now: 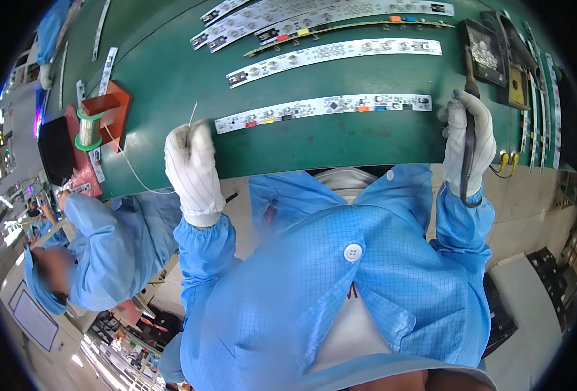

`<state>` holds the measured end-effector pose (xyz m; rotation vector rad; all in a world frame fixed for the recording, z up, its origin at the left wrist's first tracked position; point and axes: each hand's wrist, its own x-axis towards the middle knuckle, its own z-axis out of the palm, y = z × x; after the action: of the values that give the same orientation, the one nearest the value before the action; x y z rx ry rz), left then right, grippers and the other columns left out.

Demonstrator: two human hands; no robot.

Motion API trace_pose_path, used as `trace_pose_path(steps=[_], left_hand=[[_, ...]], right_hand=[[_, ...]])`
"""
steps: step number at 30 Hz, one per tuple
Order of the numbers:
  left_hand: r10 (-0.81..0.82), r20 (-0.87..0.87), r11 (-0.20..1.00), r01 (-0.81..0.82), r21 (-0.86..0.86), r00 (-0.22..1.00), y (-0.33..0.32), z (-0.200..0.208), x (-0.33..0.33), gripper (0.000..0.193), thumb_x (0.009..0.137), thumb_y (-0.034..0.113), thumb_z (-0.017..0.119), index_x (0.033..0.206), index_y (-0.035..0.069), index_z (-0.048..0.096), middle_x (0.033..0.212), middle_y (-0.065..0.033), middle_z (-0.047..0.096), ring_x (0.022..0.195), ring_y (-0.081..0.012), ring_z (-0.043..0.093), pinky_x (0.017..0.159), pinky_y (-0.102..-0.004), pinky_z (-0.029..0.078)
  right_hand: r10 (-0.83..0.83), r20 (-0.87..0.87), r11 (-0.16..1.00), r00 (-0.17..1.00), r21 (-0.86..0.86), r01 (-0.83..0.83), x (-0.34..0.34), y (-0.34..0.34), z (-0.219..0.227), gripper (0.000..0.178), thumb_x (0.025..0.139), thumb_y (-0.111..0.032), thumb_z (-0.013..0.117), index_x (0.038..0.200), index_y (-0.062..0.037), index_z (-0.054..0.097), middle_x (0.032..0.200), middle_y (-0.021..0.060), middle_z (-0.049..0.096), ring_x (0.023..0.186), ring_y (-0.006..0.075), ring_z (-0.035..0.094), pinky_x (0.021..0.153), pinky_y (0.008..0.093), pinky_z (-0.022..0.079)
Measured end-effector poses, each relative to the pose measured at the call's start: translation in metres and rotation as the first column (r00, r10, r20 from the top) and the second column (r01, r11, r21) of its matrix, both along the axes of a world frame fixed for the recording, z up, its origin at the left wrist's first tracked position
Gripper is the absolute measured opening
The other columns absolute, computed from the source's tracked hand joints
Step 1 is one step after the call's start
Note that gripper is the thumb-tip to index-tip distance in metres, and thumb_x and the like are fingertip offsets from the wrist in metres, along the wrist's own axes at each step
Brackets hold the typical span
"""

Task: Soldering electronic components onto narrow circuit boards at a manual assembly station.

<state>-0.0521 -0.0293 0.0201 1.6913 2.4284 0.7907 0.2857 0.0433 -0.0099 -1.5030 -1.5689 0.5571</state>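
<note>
My left hand (192, 166), in a white striped glove, pinches a thin solder wire (193, 112) whose free end sticks up past the fingers. The wire trails back to a green-rimmed spool (89, 130) at the left. Gloved the same way, my right hand (471, 133) is closed round the dark handle of a soldering iron (469, 85), its tip pointing away toward a black tray. Between my hands a narrow white circuit board strip (324, 111) lies on the green table, with red, yellow, orange and blue parts along it. Neither hand touches that strip.
Several more strips (334, 58) lie farther back. A black tray (483, 52) of small bright pieces and an iron stand (515, 85) sit at the back right. An orange-red holder (116, 111) stands by the spool. A person in blue (116, 241) sits at the left.
</note>
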Motion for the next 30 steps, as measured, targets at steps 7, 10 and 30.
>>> trace_pose_path(steps=[7,10,30], left_hand=[[0.229,0.656,0.973,-0.144,-0.182,0.719,0.002,0.011,-0.006,0.026,0.088,0.017,0.066,0.094,-0.005,0.053,0.089,-0.0118,0.064,0.070,-0.0137,0.063,0.061,-0.0223,0.051],[0.165,0.820,0.986,-0.074,-0.149,0.547,-0.001,0.011,-0.021,0.025,0.088,0.015,0.066,0.089,-0.004,0.050,0.089,-0.0144,0.066,0.069,-0.0135,0.064,0.058,-0.0225,0.053],[-0.224,0.975,0.954,-0.204,0.218,-0.004,0.013,-0.018,-0.012,0.020,0.087,-0.003,0.062,0.097,0.011,0.052,0.099,-0.0083,0.059,0.082,-0.0182,0.063,0.067,-0.0286,0.060]], right_hand=[[0.079,0.385,0.955,0.920,0.236,-0.181,-0.018,-0.001,0.006,0.016,0.081,-0.002,0.072,0.095,-0.0017,0.065,0.085,0.0139,0.069,0.073,0.0260,0.069,0.065,0.0314,0.054],[0.071,0.126,0.991,0.990,0.102,-0.084,-0.019,-0.009,0.006,0.018,0.083,0.000,0.070,0.101,-0.0003,0.064,0.086,0.0107,0.068,0.070,0.0142,0.064,0.063,0.0262,0.051],[0.261,-0.621,0.965,0.739,0.164,-0.203,0.009,0.002,-0.004,0.037,0.090,-0.001,0.058,0.124,-0.0050,0.044,0.109,0.0240,0.064,0.101,0.0303,0.066,0.087,0.0348,0.053]])
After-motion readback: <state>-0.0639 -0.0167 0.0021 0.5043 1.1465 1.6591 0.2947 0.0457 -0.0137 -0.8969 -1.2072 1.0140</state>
